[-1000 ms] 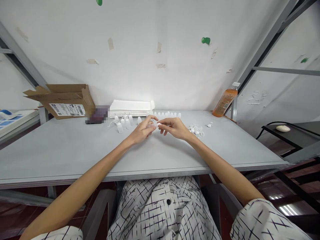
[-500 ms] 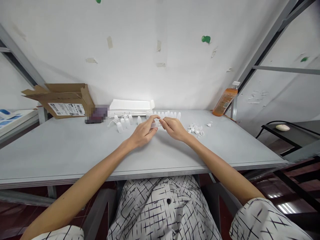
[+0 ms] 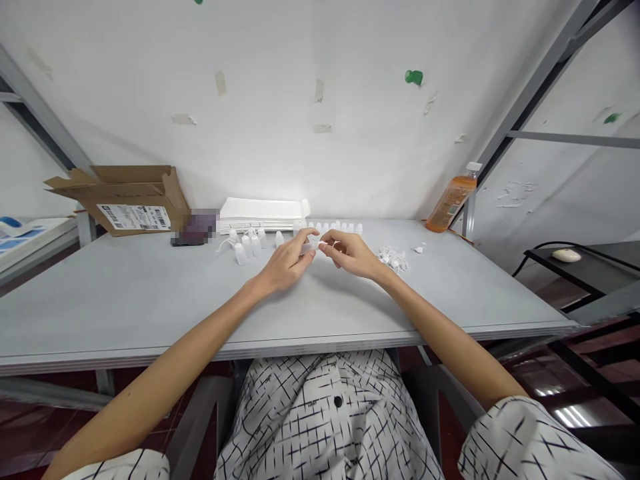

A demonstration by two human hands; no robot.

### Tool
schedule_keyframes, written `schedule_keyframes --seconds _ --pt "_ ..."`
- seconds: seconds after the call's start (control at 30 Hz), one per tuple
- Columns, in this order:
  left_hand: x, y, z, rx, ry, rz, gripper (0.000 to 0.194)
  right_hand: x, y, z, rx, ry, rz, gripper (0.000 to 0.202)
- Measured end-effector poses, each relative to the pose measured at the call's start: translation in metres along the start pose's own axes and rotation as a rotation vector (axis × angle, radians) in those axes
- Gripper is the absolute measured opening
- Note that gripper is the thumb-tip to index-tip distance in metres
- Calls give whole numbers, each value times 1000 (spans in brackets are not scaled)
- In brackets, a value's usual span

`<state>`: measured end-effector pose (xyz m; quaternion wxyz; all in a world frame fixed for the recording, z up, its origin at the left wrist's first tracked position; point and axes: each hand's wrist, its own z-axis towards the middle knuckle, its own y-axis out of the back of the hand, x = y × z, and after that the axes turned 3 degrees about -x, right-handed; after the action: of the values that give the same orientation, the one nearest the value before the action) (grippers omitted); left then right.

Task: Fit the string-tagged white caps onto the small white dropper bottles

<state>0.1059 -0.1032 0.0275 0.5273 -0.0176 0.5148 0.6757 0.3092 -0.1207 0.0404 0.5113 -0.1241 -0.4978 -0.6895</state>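
The small white bottle point(image 3: 307, 247) sits between your two hands, just above the grey table point(image 3: 150, 293), pinched in the fingertips of your left hand point(image 3: 286, 261). Your left thumb and forefinger curl round it from the near side, the forefinger arched over the top, the other fingers folded loosely under. Your left forearm runs in from the lower left, wrist straight, palm turned toward the right.

Your right hand point(image 3: 351, 255) meets the bottle's right end: thumb and forefinger are drawn together at its tip, apparently on a tiny white piece, though it is too small to tell what. The remaining right fingers are bent and fanned slightly upward. Your right forearm comes in from the lower right, so both wrists angle inward to the grip.

Just beyond the grip stands a row of white bottles point(image 3: 336, 229); to its left, a loose cluster of more bottles point(image 3: 247, 244). To the right of your right hand lies a small heap of white caps point(image 3: 393, 259). Further behind the grip lies a white stack of sheets point(image 3: 263, 213), with a cardboard box point(image 3: 125, 198) far left and an orange bottle point(image 3: 451, 202) far right.
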Motion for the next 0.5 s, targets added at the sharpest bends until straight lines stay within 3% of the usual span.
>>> schedule_keyframes --seconds 0.5 --pt "-4 -2 -2 -9 -12 163 41 -1 -2 0 131 -214 189 57"
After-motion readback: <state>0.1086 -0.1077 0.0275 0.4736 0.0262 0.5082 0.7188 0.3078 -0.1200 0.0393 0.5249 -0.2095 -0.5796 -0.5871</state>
